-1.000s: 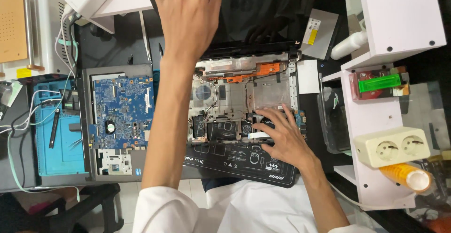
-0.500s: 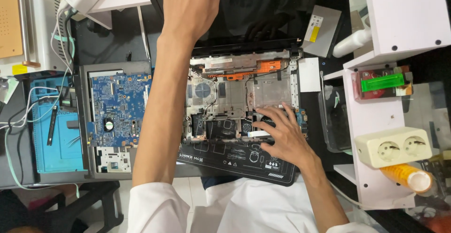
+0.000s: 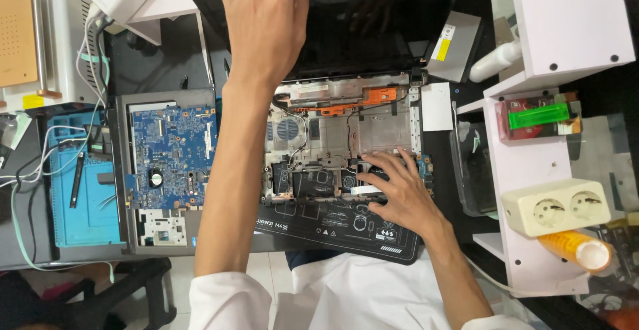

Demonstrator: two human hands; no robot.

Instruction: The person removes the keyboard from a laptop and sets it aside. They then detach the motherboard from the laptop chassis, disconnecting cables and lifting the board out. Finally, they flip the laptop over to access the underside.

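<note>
Black laptop screen (image 3: 373, 30), cut off at the far edge, lies under my left hand (image 3: 263, 24), flat, fingers spread. One opened laptop base (image 3: 346, 140) sits near me at centre; my right hand (image 3: 396, 190) rests open on it, fingertips hiding parts. One blue motherboard (image 3: 172, 157) lies left.

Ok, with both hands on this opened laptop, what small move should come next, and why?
Probably lift the right hand fingertips slightly to free the white flat cable they press on in the open laptop base, while the left hand rests flat on the dark screen, steadying it.
</note>
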